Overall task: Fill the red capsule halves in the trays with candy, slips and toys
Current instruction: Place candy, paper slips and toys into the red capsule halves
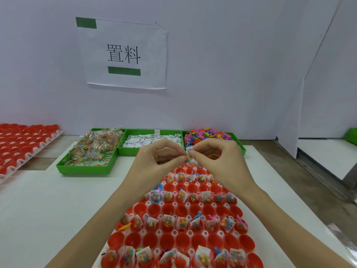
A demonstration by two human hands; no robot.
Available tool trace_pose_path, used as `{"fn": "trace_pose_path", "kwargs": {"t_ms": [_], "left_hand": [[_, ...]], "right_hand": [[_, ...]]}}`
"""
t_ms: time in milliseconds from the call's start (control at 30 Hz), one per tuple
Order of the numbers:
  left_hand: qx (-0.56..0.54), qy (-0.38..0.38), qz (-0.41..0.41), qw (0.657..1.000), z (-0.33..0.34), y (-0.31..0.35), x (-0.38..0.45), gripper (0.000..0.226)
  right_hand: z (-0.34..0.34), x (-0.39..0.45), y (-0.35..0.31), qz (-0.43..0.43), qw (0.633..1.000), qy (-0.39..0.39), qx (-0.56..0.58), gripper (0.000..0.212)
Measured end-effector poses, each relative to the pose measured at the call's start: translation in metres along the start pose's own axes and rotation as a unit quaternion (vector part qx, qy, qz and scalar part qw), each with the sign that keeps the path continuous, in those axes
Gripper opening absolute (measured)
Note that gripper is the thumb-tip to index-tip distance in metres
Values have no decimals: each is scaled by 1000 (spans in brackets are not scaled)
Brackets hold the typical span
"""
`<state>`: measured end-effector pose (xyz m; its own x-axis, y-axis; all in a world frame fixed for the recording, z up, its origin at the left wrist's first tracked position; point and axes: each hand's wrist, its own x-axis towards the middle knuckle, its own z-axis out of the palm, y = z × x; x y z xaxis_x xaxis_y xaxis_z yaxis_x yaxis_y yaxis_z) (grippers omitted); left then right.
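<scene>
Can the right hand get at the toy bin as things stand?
Probably yes: the toy bin sits open-topped just beyond the right hand, nothing between. But its fingers pinch a small slip with the left hand.

White mat (pixel 58 209) left of capsule tray (pixel 173 232) open; green bins (pixel 87 171) block far edge.

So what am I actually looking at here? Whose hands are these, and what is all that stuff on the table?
No machine here: a person wears a camera on the head, so you look down at their own two hands. The left hand and right hand meet above the tray of red capsule halves, together pinching a small white slip. Alternate rows of cups already hold candy packets; the rows between look empty. Behind stand three green bins: wrapped candy, paper slips and colourful plastic toys. Another tray of red halves waits at the far left. A paper sign hangs on the wall.
</scene>
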<state>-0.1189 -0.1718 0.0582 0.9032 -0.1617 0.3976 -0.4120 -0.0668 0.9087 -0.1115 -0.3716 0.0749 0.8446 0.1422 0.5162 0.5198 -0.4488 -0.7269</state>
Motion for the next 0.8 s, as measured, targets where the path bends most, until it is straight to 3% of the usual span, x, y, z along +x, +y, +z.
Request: {"fn": "trace_pose_path", "kwargs": {"t_ms": [200, 400, 800], "left_hand": [[-27, 6, -16, 999, 2, 1, 0, 17], [-32, 14, -34, 999, 2, 2, -2, 27], [-21, -24, -31, 999, 4, 5, -3, 25]], "right_hand": [[3, -11, 0, -34, 999, 19, -35, 7], [3, -12, 3, 13, 998, -34, 50, 8], [3, -15, 3, 57, 990, -14, 132, 17]]}}
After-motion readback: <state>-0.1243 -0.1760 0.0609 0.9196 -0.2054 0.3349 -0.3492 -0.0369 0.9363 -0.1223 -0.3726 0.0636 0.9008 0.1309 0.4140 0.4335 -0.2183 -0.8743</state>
